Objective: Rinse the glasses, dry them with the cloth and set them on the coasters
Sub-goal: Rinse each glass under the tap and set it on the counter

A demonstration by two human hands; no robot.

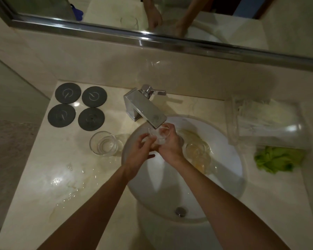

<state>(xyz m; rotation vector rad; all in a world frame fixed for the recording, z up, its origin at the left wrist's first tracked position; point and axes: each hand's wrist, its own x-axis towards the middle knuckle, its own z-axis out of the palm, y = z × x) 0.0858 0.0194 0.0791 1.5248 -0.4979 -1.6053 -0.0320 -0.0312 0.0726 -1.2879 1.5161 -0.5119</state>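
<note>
Under the chrome faucet spout (pixel 148 112) I hold a clear glass (pixel 159 133) over the white sink (pixel 229 156). My right hand (pixel 170 143) wraps around the glass from the right. My left hand (pixel 141 150) touches its lower left side with the fingers. A second glass (pixel 104 143) stands upright on the counter left of the sink. Another glass (pixel 197 152) lies in the basin to the right of my hands. Several dark round coasters (pixel 80 106) lie bare at the back left. A green cloth (pixel 276 159) is crumpled on the counter at the right.
A clear tray with folded white items (pixel 264 123) sits behind the green cloth. Water puddles (pixel 69 183) spread on the counter front left. The drain (pixel 180 211) is near the basin's front. A mirror with a metal frame (pixel 116 31) hangs above.
</note>
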